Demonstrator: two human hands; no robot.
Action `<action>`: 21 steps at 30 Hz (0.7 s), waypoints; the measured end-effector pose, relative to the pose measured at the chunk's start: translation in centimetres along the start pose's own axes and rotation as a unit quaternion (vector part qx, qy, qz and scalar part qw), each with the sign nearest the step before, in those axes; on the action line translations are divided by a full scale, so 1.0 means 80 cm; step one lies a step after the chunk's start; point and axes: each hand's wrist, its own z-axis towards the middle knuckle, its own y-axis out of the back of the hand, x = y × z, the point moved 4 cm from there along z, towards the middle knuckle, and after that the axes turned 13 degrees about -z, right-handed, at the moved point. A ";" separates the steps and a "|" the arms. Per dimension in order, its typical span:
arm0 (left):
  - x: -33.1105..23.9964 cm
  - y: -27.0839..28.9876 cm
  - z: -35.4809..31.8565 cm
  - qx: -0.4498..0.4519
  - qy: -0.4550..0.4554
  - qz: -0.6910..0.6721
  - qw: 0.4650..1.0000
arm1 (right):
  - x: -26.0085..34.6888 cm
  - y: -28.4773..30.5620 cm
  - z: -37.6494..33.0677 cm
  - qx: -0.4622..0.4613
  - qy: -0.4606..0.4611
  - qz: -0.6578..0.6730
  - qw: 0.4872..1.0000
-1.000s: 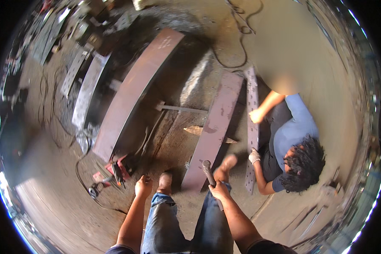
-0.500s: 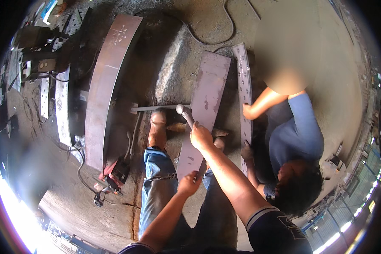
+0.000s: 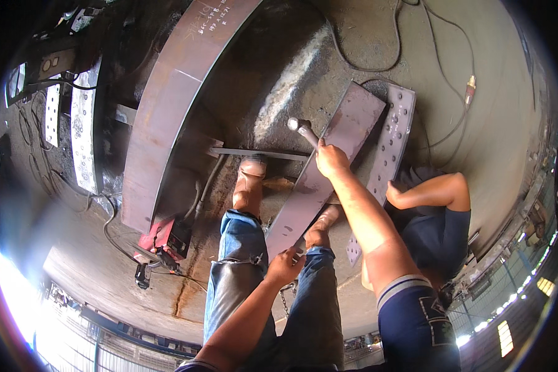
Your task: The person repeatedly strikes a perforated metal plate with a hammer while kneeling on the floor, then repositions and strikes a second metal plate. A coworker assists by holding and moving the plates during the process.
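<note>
My right hand is wrapped round the handle of a hammer, whose metal head points up and left, above a long grey steel plate. The plate slants from the far right down toward my knees. At its near end, my left hand has its fingers curled on the edge; the fingertips are partly hidden. To the right, a co-worker's hand touches a narrow steel strip with rows of holes. Part of that strip is hidden behind my right forearm.
A large curved steel plate with chalk marks stands on the left. A thin flat bar reaches from it toward the slanting plate. Below it sits a red and black tool. Cables lie on the far floor, and a chain hangs between my legs.
The view has shifted, moving the scene. The slanting plate and holed strip now lean further right. My right hand still grips the hammer; the co-worker sits lower, behind my right arm.
</note>
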 end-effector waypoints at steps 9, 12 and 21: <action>-0.013 0.023 0.016 -0.072 0.045 -0.019 0.996 | 0.016 -0.007 0.052 0.062 -0.081 0.062 0.993; -0.015 0.020 0.017 -0.054 0.035 -0.003 0.998 | 0.006 -0.001 0.050 0.044 -0.041 -0.048 0.997; -0.012 0.011 0.013 -0.057 0.040 0.000 0.998 | -0.007 -0.015 0.025 0.035 -0.035 -0.020 0.999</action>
